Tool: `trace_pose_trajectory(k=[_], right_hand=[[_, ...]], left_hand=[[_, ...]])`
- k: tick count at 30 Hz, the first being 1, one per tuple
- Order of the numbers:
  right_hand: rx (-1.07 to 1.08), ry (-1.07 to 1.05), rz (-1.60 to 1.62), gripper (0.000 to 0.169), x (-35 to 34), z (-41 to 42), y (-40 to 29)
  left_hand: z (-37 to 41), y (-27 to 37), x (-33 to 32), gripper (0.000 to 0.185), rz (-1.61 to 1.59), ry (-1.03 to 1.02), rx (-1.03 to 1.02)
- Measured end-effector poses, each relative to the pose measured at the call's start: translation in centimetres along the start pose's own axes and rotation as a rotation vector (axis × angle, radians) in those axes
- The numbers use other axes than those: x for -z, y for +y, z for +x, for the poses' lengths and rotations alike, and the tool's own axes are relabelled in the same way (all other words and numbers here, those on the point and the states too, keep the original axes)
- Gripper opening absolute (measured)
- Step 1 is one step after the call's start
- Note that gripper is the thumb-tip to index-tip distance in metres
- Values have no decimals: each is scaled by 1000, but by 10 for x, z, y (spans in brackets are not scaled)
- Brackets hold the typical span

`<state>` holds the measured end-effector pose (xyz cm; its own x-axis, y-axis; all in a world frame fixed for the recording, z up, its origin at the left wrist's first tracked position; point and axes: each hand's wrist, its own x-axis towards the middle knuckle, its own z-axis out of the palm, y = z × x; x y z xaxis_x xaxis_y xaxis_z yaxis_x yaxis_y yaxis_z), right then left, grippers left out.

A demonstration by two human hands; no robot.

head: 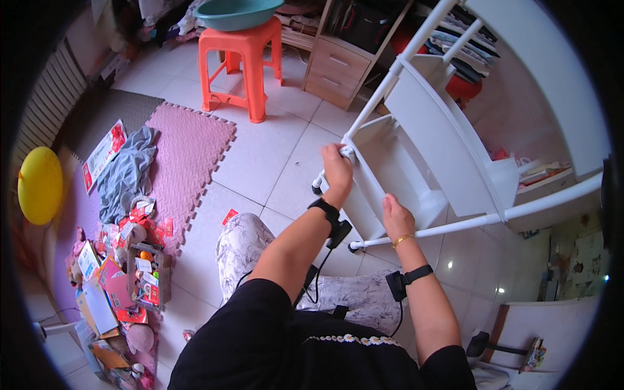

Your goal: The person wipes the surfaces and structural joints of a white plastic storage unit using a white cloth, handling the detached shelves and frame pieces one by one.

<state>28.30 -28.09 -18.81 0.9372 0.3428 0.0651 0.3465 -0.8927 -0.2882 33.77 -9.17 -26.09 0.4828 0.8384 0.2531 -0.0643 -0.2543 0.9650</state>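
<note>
A white wheeled storage rack (434, 122) with deep shelf trays stands before me on the right, tilted in this view. My left hand (338, 168) is closed on a pale cloth (347, 152), pressed at the corner of a lower tray beside the rack's upright. With its fingers, my right hand (399, 215) grips the near rim of that same tray (373, 183), close to the other upright. Small black castors (355, 247) show at the rack's foot.
An orange plastic stool (248, 53) bears a green basin (239, 12) beyond the tiled floor. Left, a pink foam mat (190, 146) lies near a blue-grey cloth (127, 170), a crate of toys (165, 280) and papers. A yellow balloon (41, 185) is at far left; a wooden drawer unit (334, 68) stands behind.
</note>
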Motion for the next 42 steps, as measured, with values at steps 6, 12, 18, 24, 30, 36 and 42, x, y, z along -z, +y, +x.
trace_pose_trajectory(k=[6, 12, 18, 24, 30, 36, 42], right_hand=[[25, 26, -34, 33, -3, 3, 5], [16, 19, -26, 31, 0, 3, 4], [8, -9, 0, 32, 1, 5, 1], [31, -14, -27, 31, 2, 4, 4], [49, -24, -18, 28, 5, 3, 6], [137, 0, 4, 27, 3, 4, 18], [193, -81, 13, 26, 17, 19, 46]], left_hand=[[-73, -42, -11, 18, 102, -262, 187], [-85, -30, 1, 16, 68, -389, 96], [27, 3, 7, 21, -31, -49, -3], [32, 5, 17, 38, -99, -52, -207], [56, -9, 19, 54, -88, -507, -137], [61, -30, 34, 45, -93, -654, -109], [33, -25, 64, 32, 187, -572, -149]])
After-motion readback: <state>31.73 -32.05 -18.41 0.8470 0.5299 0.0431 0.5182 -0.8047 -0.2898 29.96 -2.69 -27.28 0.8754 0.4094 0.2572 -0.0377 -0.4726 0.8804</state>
